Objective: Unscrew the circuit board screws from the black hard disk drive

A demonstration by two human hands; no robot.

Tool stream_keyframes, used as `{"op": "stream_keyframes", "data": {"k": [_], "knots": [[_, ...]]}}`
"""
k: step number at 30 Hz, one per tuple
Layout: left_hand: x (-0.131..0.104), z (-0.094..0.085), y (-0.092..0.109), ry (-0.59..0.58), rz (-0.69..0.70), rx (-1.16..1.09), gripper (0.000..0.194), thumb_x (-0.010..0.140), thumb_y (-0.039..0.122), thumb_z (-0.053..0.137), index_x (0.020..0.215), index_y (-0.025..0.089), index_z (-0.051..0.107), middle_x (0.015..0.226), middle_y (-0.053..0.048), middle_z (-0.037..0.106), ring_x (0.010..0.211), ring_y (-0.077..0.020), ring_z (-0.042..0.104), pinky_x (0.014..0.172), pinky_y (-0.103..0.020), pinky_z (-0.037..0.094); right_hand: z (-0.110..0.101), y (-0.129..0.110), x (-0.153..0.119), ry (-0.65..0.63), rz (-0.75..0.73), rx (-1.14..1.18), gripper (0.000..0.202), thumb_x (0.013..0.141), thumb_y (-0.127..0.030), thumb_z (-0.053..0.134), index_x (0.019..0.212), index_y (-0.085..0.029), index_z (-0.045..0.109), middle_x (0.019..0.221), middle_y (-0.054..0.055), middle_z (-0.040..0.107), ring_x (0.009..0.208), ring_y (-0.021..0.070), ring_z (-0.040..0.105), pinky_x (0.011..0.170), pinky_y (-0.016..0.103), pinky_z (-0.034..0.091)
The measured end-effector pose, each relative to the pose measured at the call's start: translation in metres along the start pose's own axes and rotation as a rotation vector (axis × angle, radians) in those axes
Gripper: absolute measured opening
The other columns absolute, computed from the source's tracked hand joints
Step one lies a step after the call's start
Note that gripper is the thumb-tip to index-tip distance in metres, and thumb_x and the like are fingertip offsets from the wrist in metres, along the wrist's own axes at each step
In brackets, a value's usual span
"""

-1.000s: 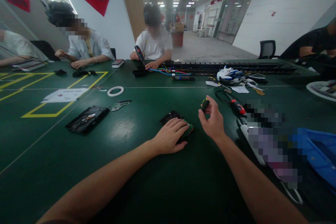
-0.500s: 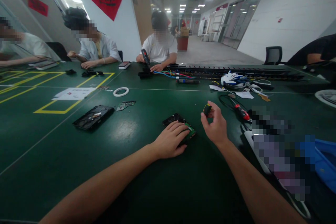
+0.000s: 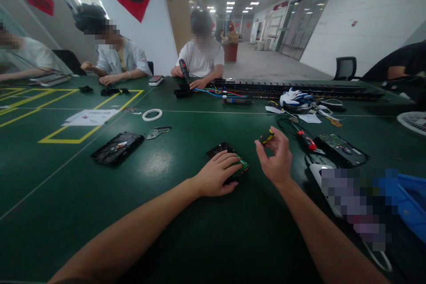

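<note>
Near the middle of the green table [image 3: 186,230] lies a hard drive [image 3: 218,147] with a green circuit board showing at its right. My left hand [image 3: 219,173] rests over it, fingers together, covering much of it and gripping its sides. To the right, raised off the table, my right hand [image 3: 276,155] pinches a small black and yellow tool handle [image 3: 266,136] between thumb and fingers. Another black drive [image 3: 117,147] and a loose circuit board [image 3: 159,132] lie to the left. A red-handled screwdriver [image 3: 306,141] is at the right beside a further drive [image 3: 342,148].
A white ring [image 3: 152,115] and paper sheets [image 3: 91,117] lie at the left. At the right are a blue basket [image 3: 412,204], cables and gloves [image 3: 294,97]. Across the table a person [image 3: 199,57] holds a power screwdriver [image 3: 183,70] by a long black rack [image 3: 282,88]; other people sit at the left.
The tool handle in my right hand has tilted from nearly upright to more level, and that hand has shifted slightly right. My left hand stays on the drive. The view has shifted a little.
</note>
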State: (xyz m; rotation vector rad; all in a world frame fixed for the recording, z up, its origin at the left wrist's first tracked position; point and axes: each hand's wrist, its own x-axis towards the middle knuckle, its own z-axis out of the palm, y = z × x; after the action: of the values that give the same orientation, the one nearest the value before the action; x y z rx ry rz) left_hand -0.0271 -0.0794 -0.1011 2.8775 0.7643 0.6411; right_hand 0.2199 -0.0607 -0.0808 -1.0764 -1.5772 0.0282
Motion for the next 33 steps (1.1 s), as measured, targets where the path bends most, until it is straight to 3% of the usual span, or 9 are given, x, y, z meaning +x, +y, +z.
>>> {"op": "stream_keyframes", "data": {"k": [15, 33], "knots": [[0.001, 0.009, -0.009, -0.017, -0.041, -0.081, 0.062, 0.092, 0.043, 0.065, 0.15, 0.023, 0.052, 0.153, -0.012, 0.056, 0.148, -0.0326, 0.045, 0.13, -0.058, 0.02, 0.001, -0.001, 0.001, 0.09, -0.052, 0.016, 0.065, 0.092, -0.029, 0.075, 0.15, -0.028, 0.047, 0.128, 0.012, 0.068, 0.088, 0.0233, 0.075, 0.075, 0.042, 0.068], [0.006, 0.007, -0.009, -0.009, -0.036, -0.094, 0.059, 0.093, 0.04, 0.065, 0.148, 0.021, 0.054, 0.152, -0.014, 0.056, 0.145, -0.0324, 0.049, 0.127, -0.06, 0.023, 0.002, -0.007, -0.003, 0.021, -0.087, 0.041, 0.068, 0.09, -0.024, 0.075, 0.152, -0.03, 0.047, 0.135, 0.012, 0.066, 0.089, 0.023, 0.075, 0.077, 0.043, 0.069]]}}
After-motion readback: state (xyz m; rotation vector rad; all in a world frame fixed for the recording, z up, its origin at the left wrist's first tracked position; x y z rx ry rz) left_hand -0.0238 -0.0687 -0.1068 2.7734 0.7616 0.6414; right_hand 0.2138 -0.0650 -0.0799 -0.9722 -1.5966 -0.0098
